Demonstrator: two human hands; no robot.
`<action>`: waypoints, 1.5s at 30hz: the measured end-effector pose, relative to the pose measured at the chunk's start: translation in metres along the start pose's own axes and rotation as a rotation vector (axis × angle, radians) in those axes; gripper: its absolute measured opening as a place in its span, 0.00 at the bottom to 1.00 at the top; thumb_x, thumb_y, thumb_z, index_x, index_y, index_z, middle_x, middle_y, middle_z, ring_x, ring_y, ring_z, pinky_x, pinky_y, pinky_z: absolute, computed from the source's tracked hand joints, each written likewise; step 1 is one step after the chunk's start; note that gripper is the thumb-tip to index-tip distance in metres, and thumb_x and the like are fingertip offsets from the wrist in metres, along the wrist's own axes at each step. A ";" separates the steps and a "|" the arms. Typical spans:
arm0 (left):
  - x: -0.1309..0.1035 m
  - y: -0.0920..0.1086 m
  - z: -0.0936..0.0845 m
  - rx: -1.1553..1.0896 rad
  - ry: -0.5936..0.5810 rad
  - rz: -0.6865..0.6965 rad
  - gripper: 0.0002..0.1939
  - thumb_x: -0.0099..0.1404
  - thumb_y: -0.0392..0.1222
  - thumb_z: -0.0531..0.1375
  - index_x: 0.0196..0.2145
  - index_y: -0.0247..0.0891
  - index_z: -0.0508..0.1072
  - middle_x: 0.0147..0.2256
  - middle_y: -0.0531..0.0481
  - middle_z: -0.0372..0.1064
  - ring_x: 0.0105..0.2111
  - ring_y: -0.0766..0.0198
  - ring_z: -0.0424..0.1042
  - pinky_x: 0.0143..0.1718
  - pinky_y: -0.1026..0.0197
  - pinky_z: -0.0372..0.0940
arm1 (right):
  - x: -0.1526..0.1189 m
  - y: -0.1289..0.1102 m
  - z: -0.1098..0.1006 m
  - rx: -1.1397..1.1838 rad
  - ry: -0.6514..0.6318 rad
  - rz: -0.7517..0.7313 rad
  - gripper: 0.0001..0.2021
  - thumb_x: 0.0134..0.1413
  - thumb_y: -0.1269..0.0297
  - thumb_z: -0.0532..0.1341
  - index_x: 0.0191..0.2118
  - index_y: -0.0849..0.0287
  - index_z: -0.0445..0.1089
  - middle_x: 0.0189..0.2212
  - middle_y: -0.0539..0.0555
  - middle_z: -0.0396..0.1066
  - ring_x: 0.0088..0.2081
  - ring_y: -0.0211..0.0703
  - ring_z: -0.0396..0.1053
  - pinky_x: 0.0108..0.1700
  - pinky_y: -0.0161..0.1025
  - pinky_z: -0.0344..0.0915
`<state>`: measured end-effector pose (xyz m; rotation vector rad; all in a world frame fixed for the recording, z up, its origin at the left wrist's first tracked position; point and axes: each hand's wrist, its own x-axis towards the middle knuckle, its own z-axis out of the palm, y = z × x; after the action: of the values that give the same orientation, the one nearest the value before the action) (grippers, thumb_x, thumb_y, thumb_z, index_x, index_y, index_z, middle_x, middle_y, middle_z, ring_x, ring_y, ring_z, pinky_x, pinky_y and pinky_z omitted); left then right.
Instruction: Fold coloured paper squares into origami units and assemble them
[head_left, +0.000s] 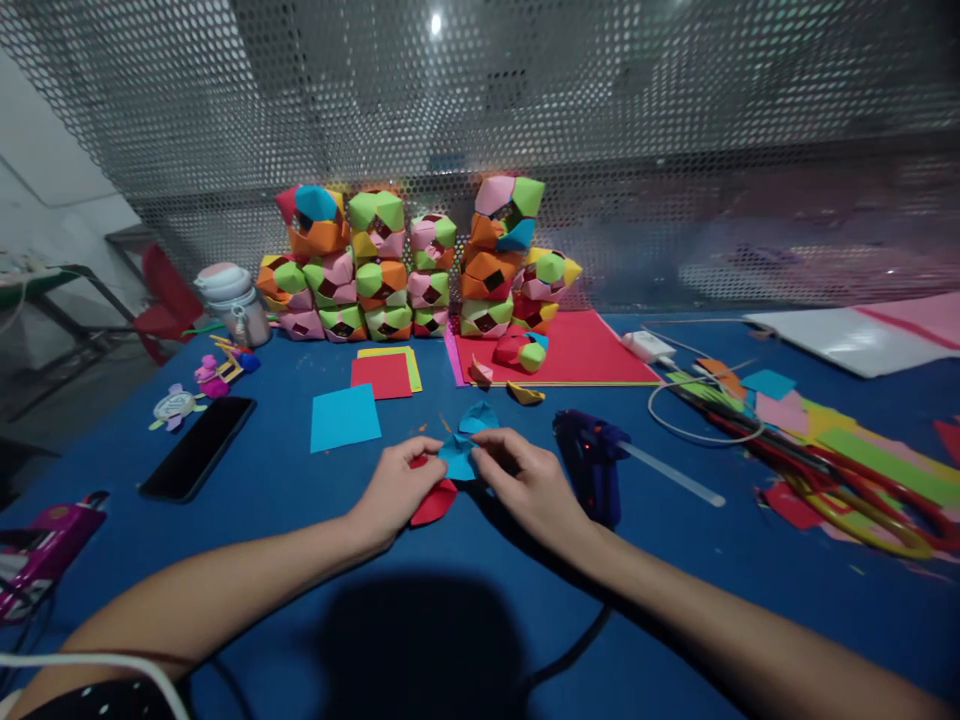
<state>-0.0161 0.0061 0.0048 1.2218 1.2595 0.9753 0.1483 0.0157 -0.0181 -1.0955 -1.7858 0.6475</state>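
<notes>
Between my two hands is a folded blue paper piece (459, 462), pinched at its left side by my left hand (401, 485) and at its right side by my right hand (529, 485). Both hands are closed, thumbs and fingertips meeting on the paper. Under my left fingers a red folded paper piece (433, 503) rests on the blue table (285, 620). Just beyond the held piece lies another blue folded piece (478, 416). A dark blue glue gun (591, 465) with a clear glue stick lies to the right of my right hand.
Square paper sheets (345, 417) lie ahead on the left, near a black phone (199, 448). Stacked folded-paper balls (381, 285) stand at the back against a perforated metal screen (645, 150). Scissors (862, 500) and paper scraps (885, 455) cover the right side, beside a white cable (701, 437).
</notes>
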 end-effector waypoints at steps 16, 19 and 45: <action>0.006 0.003 -0.006 0.048 -0.112 0.104 0.14 0.55 0.49 0.60 0.31 0.34 0.74 0.29 0.51 0.69 0.31 0.66 0.64 0.35 0.65 0.57 | 0.011 -0.012 0.000 0.401 -0.285 0.589 0.07 0.39 0.67 0.61 0.29 0.59 0.63 0.17 0.43 0.61 0.17 0.32 0.61 0.22 0.32 0.59; 0.006 0.001 -0.007 0.125 -0.139 0.116 0.12 0.54 0.47 0.61 0.29 0.34 0.74 0.27 0.52 0.68 0.28 0.67 0.63 0.32 0.65 0.57 | 0.010 -0.015 -0.001 0.393 -0.347 0.598 0.07 0.39 0.68 0.62 0.29 0.59 0.64 0.17 0.42 0.61 0.17 0.31 0.60 0.22 0.31 0.58; -0.009 0.010 -0.007 0.251 -0.238 0.250 0.10 0.59 0.44 0.58 0.29 0.35 0.73 0.28 0.53 0.69 0.30 0.67 0.65 0.35 0.66 0.59 | -0.012 -0.050 -0.026 0.005 -0.366 0.234 0.11 0.55 0.63 0.53 0.26 0.60 0.66 0.18 0.46 0.59 0.22 0.33 0.56 0.25 0.32 0.53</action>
<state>-0.0226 -0.0007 0.0164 1.6709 1.0803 0.8334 0.1540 -0.0184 0.0276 -1.2543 -1.9740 1.0482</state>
